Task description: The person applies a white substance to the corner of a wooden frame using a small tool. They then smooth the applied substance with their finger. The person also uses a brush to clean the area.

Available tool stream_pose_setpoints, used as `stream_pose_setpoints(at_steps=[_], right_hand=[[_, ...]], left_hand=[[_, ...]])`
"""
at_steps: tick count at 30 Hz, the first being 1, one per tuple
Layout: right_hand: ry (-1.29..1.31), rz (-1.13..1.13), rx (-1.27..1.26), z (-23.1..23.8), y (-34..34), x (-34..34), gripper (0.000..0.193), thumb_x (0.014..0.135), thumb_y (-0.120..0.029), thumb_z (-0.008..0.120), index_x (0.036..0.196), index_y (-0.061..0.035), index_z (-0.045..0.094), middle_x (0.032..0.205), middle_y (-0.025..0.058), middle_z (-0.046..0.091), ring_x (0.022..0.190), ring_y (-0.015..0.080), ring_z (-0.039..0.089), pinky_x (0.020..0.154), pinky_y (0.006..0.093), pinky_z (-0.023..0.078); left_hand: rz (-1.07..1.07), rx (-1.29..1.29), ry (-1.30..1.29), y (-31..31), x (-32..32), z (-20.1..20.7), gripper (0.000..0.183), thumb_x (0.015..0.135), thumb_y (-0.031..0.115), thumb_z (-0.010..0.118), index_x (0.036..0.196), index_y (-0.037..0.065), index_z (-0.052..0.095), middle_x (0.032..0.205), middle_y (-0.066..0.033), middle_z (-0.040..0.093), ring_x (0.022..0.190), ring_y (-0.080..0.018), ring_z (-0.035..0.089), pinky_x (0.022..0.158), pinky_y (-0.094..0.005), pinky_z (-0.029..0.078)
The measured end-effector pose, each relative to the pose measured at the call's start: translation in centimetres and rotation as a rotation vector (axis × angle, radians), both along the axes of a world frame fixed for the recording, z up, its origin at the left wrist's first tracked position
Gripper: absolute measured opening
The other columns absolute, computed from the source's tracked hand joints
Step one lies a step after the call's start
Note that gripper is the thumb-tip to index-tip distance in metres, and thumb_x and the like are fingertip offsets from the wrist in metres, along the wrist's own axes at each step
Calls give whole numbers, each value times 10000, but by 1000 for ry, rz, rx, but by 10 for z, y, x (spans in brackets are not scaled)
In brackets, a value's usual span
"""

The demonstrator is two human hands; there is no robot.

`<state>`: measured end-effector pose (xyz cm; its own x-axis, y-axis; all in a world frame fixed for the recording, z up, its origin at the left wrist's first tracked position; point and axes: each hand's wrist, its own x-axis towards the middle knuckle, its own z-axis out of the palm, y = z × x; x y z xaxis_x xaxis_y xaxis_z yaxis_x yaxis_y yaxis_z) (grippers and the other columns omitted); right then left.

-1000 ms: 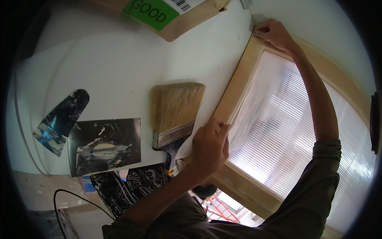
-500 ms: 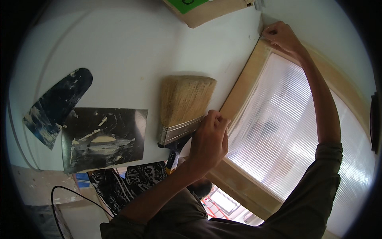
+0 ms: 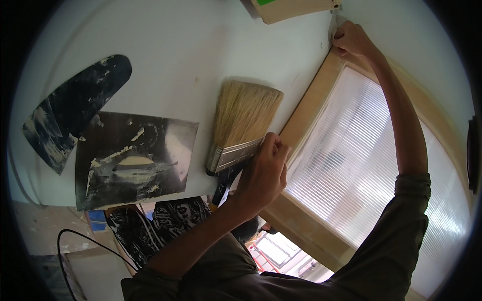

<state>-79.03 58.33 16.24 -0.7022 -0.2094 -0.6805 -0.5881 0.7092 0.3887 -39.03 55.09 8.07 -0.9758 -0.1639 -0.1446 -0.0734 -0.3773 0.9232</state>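
Observation:
My left hand (image 3: 264,173) is closed at the lower edge of the wooden frame (image 3: 310,100), thumb and fingers pinched together; anything between them is hidden. Right beside it, a wide paintbrush (image 3: 248,110) with pale bristles and a metal band lies on the white surface (image 3: 175,65). My right arm stretches up to the frame's top corner. There my right hand (image 3: 354,40) is curled shut, with a small pale translucent bit next to its fingers. What it grips is too unclear to name.
A filler-smeared metal plate (image 3: 138,160) and a dark, stained scraper-like blade (image 3: 83,110) lie left of the brush. A ribbed translucent panel (image 3: 346,150) fills the frame. At the top sits a cardboard box (image 3: 296,10). A black cable (image 3: 88,236) loops at lower left.
The brush, metal plate, dark blade and box sit higher in the picture, as the view has shifted. My right hand is slightly higher at the corner; both hands stay closed.

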Motion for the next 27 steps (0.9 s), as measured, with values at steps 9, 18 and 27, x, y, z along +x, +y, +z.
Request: stream_pose_setpoints(at_steps=[9,18,27], right_hand=[[-29,-92,-26,11,-3,0,191,796,-79,665,720,93,692,630,123,688,552,176,685,567,303,567],[5,4,2,10,3,-10,219,799,-159,705,832,50,758,728,117,726,633,164,680,594,302,534],[-146,105,97,15,-1,-13,199,875,-106,717,998,46,754,943,168,754,892,235,720,855,332,557]], left_hand=[[-10,63,17,1,6,1,215,892,-56,630,1107,-57,622,1038,-172,527,873,-314,640,763,-403,531],[-11,61,26,4,6,0,198,891,-63,628,1089,-59,628,1051,-178,527,881,-322,636,772,-409,531],[13,133,45,12,8,-3,209,870,-94,622,1076,-64,632,1054,-182,521,881,-315,614,784,-405,524]])
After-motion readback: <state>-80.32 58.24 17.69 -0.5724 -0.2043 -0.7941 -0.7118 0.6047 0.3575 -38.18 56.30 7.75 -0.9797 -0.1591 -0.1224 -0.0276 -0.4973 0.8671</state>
